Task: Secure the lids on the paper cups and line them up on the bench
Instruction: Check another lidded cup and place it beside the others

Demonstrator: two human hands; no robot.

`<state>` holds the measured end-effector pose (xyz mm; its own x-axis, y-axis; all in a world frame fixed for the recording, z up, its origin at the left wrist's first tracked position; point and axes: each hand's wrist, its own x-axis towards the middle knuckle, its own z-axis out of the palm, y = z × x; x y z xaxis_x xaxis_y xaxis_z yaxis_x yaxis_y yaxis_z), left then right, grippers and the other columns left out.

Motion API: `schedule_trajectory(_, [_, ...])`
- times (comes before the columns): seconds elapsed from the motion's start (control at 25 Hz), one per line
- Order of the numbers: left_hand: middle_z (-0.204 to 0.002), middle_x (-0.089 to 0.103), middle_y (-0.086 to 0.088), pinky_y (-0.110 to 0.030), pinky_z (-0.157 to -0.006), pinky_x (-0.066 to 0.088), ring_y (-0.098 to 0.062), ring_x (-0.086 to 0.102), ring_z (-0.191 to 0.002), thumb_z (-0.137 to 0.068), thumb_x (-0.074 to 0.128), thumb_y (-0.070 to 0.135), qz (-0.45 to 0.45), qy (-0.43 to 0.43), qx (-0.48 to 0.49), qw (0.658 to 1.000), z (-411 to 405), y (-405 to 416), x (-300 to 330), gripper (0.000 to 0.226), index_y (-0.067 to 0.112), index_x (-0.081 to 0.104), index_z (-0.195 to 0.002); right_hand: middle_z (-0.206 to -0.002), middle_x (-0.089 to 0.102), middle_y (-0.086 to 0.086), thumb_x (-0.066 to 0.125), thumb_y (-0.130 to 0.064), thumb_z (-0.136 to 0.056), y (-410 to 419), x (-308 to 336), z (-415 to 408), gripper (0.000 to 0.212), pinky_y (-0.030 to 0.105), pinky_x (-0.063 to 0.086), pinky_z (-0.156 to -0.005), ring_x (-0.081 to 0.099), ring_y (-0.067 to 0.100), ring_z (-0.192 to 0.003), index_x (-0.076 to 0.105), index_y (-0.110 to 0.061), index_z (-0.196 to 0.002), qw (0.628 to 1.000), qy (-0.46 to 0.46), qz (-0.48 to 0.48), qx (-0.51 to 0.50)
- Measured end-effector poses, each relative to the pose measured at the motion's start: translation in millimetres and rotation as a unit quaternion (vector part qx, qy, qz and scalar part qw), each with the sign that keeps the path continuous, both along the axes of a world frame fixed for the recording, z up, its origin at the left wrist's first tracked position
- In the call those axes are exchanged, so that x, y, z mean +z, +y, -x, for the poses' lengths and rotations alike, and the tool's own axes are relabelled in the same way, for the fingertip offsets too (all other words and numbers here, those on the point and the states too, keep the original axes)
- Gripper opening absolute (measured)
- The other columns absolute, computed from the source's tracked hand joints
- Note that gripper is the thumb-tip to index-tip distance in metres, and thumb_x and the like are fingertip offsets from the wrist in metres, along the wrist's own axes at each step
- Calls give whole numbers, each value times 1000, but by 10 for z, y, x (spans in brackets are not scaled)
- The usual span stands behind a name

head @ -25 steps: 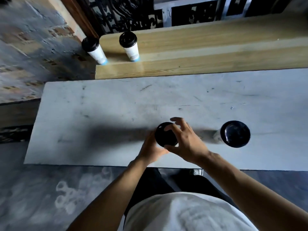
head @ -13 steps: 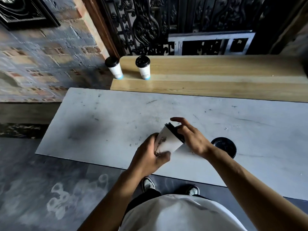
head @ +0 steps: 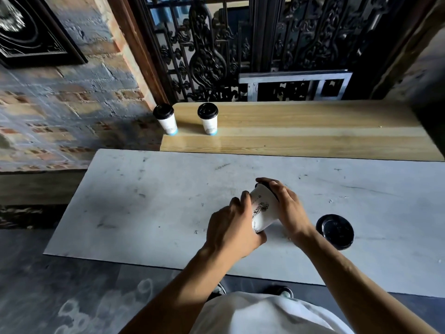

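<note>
A white paper cup [head: 263, 208] with a black lid is tilted away from me above the grey table [head: 154, 201]. My left hand [head: 233, 227] grips its lower body. My right hand [head: 287, 208] wraps the upper body and lid from the right. A second lidded cup [head: 335, 231] stands on the table just right of my right wrist; mostly its black lid shows. Two more white cups with black lids stand upright at the left end of the wooden bench [head: 313, 131]: one [head: 166, 121] at the very corner, the other [head: 208, 118] beside it.
A brick wall runs along the left. Behind the bench stand a dark ornate metal grille [head: 212, 56] and a grey metal frame [head: 295, 84]. My shoes show under the table's near edge.
The cup has been lifted off the table and tilted away from me, both hands still on it. My head has risen, so the bench and grille show more fully.
</note>
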<state>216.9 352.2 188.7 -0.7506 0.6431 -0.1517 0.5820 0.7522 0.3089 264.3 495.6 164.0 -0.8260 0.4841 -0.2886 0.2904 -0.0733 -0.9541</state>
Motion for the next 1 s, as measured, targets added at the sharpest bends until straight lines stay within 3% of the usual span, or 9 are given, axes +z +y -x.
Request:
schedule_trajectory(0.2, [-111,64,-5,-33,-65,43,-34,69,-91,-74,73,48,1,-37,1,999,110,4,17,68,18,39,-125,-112,75,-16,40,-46,-98,71,38,81,38,25,50,-90,67,9,-107,73,-36,-113,998,-16,-44,52])
schedule_trajectory(0.28, [-113,66,-3,-35,-68,48,-34,69,-94,-75,72,53,-22,-70,19,997,166,-6,12,65,21,40,-121,-122,75,-9,40,-46,-104,71,13,109,40,30,49,-98,66,15,-118,72,-31,-123,998,-6,47,31])
schedule_trajectory(0.36, [-112,69,-1,-37,-73,52,-31,68,-97,-79,64,66,-78,-156,72,982,239,-24,3,60,26,43,-119,-132,71,5,35,-45,-107,40,-9,143,48,39,48,-107,65,23,-123,65,-20,-135,978,33,205,-32])
schedule_trajectory(0.48, [-125,70,-4,-36,-86,53,-27,67,-109,-86,39,76,-193,-305,181,915,328,-16,11,65,33,48,-134,-131,67,10,32,-31,-107,-15,-14,178,47,35,57,-83,74,22,-96,52,-15,-147,932,101,339,-82])
schedule_trajectory(0.6, [-128,67,-7,-36,-88,53,-21,65,-110,-102,32,63,-292,-357,240,854,338,41,-47,52,26,57,-128,-109,71,11,31,-24,-104,-123,-46,182,48,32,55,-65,71,21,-72,44,-26,-151,935,82,342,-42])
schedule_trajectory(0.68, [-121,71,-11,-51,-86,61,-28,71,-107,-103,37,60,-337,-417,312,785,326,73,-103,48,25,64,-119,-91,64,18,38,-23,-100,-196,-83,163,55,31,52,-61,65,24,-70,37,-34,-154,940,65,334,-20])
schedule_trajectory(0.76, [-120,73,-12,-64,-82,61,-35,73,-107,-100,40,64,-356,-464,366,724,301,91,-123,55,23,66,-126,-100,57,28,45,-23,-93,-226,-134,132,64,35,48,-66,57,32,-87,36,-36,-155,935,70,347,11])
schedule_trajectory(0.88, [-120,74,-12,-68,-82,60,-36,73,-107,-99,40,65,-365,-472,376,709,274,111,-122,58,22,64,-131,-126,66,23,38,-19,-99,-238,-132,72,54,40,54,-77,63,33,-103,45,-34,-150,931,102,348,49])
schedule_trajectory(1.0, [-116,74,-12,-65,-76,62,-37,74,-104,-100,39,65,-361,-478,376,707,236,154,-96,57,22,65,-128,-118,67,21,30,-11,-103,-220,-89,59,52,30,58,-66,69,25,-88,47,-29,-148,929,105,353,38])
